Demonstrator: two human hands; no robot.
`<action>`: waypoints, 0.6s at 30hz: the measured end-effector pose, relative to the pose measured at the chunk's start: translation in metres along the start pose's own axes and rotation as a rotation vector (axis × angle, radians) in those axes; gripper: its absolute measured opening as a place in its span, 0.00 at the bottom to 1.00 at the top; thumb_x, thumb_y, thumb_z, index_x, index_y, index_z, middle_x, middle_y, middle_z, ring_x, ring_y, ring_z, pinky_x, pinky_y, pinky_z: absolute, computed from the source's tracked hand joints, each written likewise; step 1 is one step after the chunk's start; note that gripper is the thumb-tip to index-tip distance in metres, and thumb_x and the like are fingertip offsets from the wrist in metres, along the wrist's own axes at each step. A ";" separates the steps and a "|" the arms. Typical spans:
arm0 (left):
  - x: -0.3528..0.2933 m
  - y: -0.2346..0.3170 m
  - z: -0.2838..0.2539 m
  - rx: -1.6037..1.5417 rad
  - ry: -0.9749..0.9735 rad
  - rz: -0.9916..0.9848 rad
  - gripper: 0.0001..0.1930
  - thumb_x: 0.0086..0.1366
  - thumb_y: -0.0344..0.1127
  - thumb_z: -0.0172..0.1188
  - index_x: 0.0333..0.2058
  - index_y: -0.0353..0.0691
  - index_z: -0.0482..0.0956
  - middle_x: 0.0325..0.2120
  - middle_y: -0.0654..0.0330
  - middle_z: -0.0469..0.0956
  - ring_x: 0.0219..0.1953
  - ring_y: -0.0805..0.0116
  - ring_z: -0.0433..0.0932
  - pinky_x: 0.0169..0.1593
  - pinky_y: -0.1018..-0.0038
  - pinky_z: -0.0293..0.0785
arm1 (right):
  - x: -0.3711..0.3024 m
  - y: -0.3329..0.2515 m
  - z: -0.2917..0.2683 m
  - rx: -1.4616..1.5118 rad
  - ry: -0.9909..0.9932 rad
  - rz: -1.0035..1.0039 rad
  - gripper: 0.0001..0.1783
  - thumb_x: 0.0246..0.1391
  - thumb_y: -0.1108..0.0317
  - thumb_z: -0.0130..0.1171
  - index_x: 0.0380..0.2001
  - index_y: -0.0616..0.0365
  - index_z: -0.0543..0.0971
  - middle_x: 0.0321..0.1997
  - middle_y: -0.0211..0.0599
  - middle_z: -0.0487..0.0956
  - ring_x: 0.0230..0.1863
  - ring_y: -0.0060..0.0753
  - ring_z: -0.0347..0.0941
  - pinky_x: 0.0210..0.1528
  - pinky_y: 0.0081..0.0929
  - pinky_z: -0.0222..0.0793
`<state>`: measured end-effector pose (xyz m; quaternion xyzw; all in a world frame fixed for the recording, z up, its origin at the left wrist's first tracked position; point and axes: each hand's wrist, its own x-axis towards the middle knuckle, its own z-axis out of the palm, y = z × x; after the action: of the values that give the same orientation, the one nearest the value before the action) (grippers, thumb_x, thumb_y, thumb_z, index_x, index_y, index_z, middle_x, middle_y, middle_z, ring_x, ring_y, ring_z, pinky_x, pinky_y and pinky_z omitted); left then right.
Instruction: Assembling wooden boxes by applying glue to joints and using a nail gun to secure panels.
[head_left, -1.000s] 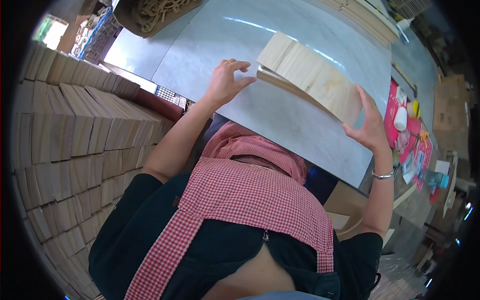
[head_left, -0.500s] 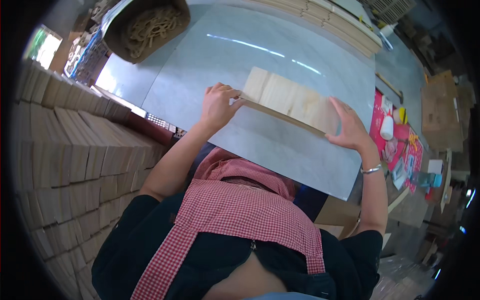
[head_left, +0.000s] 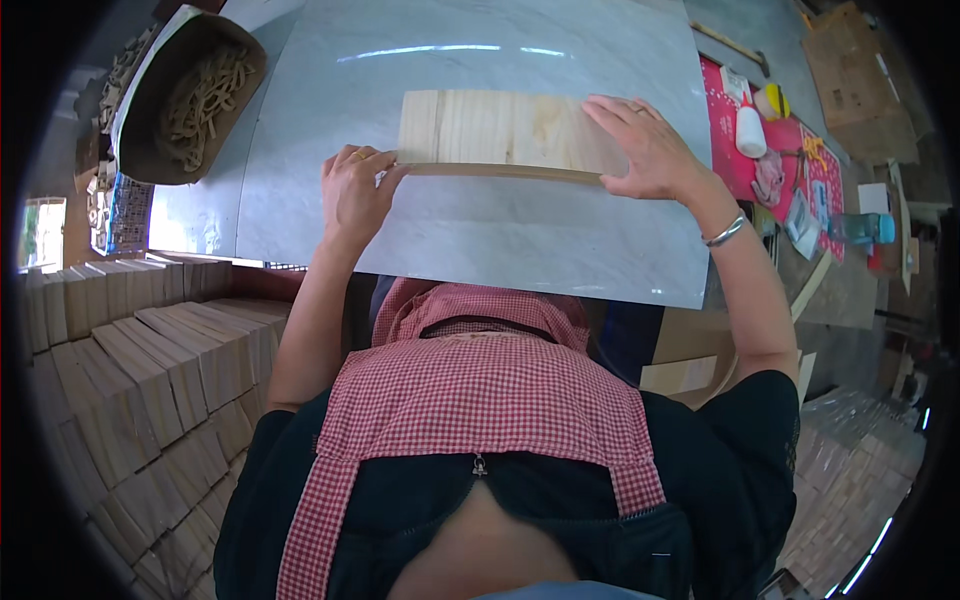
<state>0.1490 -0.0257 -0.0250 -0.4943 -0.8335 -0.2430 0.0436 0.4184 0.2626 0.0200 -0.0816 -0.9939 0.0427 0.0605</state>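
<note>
A pale rectangular wooden board (head_left: 490,130) lies lengthwise across the grey marble-look table (head_left: 520,235), with a thin side edge toward me. My left hand (head_left: 356,195) pinches its left end near the front corner, thumb and fingers closed on it. My right hand (head_left: 650,150) wraps the right end, the thumb at the front corner and the fingers over the far corner. The palm side and the undersides of the fingers are hidden.
A box of looped tan strips (head_left: 205,105) stands at the far left. Stacked wooden boards (head_left: 120,380) rise at my left. On the right, a red mat (head_left: 725,155) carries a white bottle (head_left: 750,132) and yellow tape; a clear bottle (head_left: 858,228) and a hammer (head_left: 730,45) lie nearby.
My view has swung, so the table and board now appear straighter and further left. Both hands keep their hold on the board's ends.
</note>
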 end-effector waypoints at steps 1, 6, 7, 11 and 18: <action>0.000 0.000 0.000 0.000 0.007 0.012 0.10 0.60 0.36 0.69 0.36 0.37 0.88 0.33 0.60 0.85 0.40 0.63 0.78 0.52 0.66 0.67 | -0.005 0.000 0.002 -0.031 0.042 -0.017 0.46 0.42 0.66 0.70 0.67 0.57 0.66 0.65 0.41 0.72 0.64 0.42 0.69 0.68 0.34 0.62; -0.001 0.003 -0.004 -0.002 -0.003 0.012 0.10 0.60 0.36 0.69 0.36 0.36 0.88 0.32 0.60 0.85 0.40 0.63 0.78 0.52 0.66 0.67 | -0.054 -0.015 0.010 0.198 0.226 0.366 0.30 0.46 0.70 0.69 0.55 0.58 0.76 0.49 0.36 0.79 0.48 0.39 0.76 0.54 0.31 0.71; -0.001 0.003 -0.005 -0.002 -0.008 0.024 0.10 0.60 0.36 0.69 0.36 0.36 0.88 0.32 0.60 0.85 0.40 0.63 0.78 0.52 0.66 0.67 | -0.061 -0.020 0.016 0.198 0.231 0.378 0.30 0.46 0.70 0.69 0.55 0.58 0.76 0.49 0.36 0.79 0.48 0.39 0.76 0.54 0.31 0.71; 0.002 -0.001 -0.003 -0.016 0.003 0.051 0.09 0.59 0.35 0.69 0.35 0.36 0.87 0.31 0.60 0.84 0.40 0.62 0.78 0.52 0.66 0.67 | -0.074 -0.036 0.041 0.255 0.321 0.494 0.11 0.48 0.74 0.67 0.38 0.60 0.81 0.33 0.32 0.78 0.31 0.35 0.73 0.38 0.29 0.70; 0.005 -0.002 -0.004 -0.036 -0.011 0.089 0.08 0.59 0.33 0.69 0.33 0.36 0.86 0.30 0.61 0.83 0.39 0.62 0.78 0.52 0.66 0.67 | -0.061 -0.040 0.045 0.173 0.454 0.440 0.02 0.50 0.78 0.64 0.28 0.61 0.80 0.27 0.32 0.77 0.25 0.34 0.69 0.32 0.29 0.67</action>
<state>0.1437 -0.0245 -0.0203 -0.5328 -0.8064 -0.2533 0.0409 0.4663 0.2094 -0.0271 -0.2965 -0.9062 0.1199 0.2766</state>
